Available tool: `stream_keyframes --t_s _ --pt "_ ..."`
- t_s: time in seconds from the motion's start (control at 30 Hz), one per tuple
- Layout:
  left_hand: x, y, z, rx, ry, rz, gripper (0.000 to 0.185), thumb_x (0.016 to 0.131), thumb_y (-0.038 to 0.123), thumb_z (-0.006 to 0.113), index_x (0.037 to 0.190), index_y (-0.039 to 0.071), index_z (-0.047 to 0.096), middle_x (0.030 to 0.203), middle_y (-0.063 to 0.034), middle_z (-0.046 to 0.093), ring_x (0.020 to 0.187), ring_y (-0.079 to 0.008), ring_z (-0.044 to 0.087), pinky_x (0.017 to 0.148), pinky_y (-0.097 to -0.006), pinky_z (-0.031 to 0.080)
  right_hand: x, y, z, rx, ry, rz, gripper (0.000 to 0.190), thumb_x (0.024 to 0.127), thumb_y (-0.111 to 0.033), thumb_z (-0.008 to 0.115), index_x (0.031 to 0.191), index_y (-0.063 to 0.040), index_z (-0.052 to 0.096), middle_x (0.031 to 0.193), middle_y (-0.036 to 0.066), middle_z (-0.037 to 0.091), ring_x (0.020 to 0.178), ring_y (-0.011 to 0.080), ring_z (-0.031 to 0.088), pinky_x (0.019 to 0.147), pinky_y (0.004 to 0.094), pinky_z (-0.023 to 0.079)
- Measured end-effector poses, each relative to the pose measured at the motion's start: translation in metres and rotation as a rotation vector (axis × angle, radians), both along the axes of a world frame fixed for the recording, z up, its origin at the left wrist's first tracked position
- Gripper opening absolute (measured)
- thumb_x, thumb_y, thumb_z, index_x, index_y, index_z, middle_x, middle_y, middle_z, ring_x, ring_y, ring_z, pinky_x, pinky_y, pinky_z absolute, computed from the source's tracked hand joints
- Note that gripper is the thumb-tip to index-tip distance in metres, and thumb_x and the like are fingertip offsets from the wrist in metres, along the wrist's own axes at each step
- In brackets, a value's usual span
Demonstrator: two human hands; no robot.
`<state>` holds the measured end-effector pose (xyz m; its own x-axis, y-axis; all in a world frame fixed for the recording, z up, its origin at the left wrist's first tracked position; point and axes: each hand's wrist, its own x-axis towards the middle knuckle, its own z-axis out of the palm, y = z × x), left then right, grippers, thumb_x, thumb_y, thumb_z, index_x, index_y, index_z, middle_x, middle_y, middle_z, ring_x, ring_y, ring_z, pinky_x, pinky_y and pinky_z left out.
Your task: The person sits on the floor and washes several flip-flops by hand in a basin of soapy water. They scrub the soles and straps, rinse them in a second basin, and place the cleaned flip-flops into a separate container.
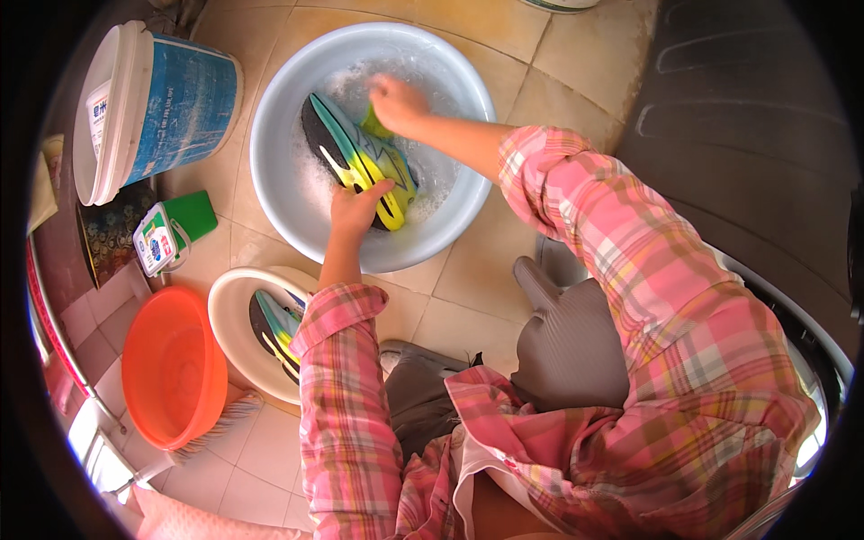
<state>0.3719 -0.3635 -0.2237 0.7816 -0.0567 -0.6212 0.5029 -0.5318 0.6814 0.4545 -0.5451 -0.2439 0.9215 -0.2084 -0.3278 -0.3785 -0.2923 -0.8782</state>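
Note:
A light blue plastic basin (371,260) holds soapy, foamy water. In it lies a teal, yellow and black sports shoe (364,158), tilted on its side with part of the dark sole showing. My left hand (361,206) grips the shoe near its yellow end, thumb over the side. My right hand (398,104), blurred, is curled above the water by the shoe's upper. Something yellow-green (375,125) shows just under it; whether my fingers hold it, I cannot tell. A similar shoe (277,331) rests in a cream basin (229,337), partly hidden by my left sleeve.
On the left are a blue and white bucket (182,108), a green tub with a white lid (189,219), an orange basin (175,368) and broom bristles (223,422). A dark panelled surface (736,135) stands at the right. Tiles cover the floor (472,304).

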Motion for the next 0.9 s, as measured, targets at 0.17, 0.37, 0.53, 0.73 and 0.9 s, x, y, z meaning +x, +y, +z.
stream_keyframes --t_s 0.17,0.37,0.53,0.73,0.9 --pt "0.005 -0.008 0.001 0.139 -0.034 -0.048 0.04 0.077 0.018 0.08 0.11 0.0 0.068 0.102 -0.0083 0.072 0.088 -0.0206 0.069 0.081 -0.034 0.054 -0.012 0.036 0.003 0.064 0.175 0.055 0.051 0.101 -0.044 0.038 0.112 -0.005 0.069 0.115 0.023 0.068 0.109 0.0413 0.063 0.096 0.048 0.047" --pt "-0.002 -0.024 0.03 -0.196 0.087 0.069 0.044 0.076 0.022 0.082 0.11 -0.001 0.067 0.102 -0.0084 0.071 0.089 -0.0188 0.068 0.081 -0.0319 0.053 -0.005 0.039 -0.013 0.086 0.037 0.076 0.049 0.101 -0.036 0.037 0.101 -0.003 0.073 0.105 0.026 0.069 0.099 0.0449 0.065 0.089 0.05 0.05" --pt "-0.01 -0.017 0.022 0.14 -0.073 0.125 0.062 0.07 0.028 0.087 0.115 -0.005 0.061 0.103 -0.0119 0.071 0.091 -0.0216 0.069 0.083 -0.033 0.053 0.009 -0.007 0.033 -0.525 0.136 0.629 0.033 0.094 -0.035 0.059 0.101 -0.007 0.075 0.108 0.018 0.072 0.101 0.0339 0.069 0.089 0.0462 0.053" --pt "-0.007 -0.029 0.008 0.378 -0.043 0.029 0.088 0.062 0.045 0.086 0.12 -0.007 0.045 0.117 -0.0247 0.064 0.109 -0.0383 0.063 0.096 -0.0419 0.049 -0.008 -0.045 0.045 -0.249 0.488 0.505 0.029 0.093 -0.022 0.055 0.097 0.003 0.068 0.092 0.022 0.067 0.089 0.0327 0.067 0.074 0.0445 0.054" --pt "-0.009 -0.019 -0.001 0.343 -0.079 0.056 0.088 0.062 0.045 0.086 0.12 -0.007 0.045 0.116 -0.0237 0.064 0.108 -0.037 0.064 0.094 -0.0418 0.049 -0.013 -0.056 0.058 0.133 0.5 0.491 0.03 0.093 -0.021 0.051 0.112 -0.006 0.069 0.105 0.013 0.07 0.094 0.0245 0.063 0.084 0.0398 0.049"
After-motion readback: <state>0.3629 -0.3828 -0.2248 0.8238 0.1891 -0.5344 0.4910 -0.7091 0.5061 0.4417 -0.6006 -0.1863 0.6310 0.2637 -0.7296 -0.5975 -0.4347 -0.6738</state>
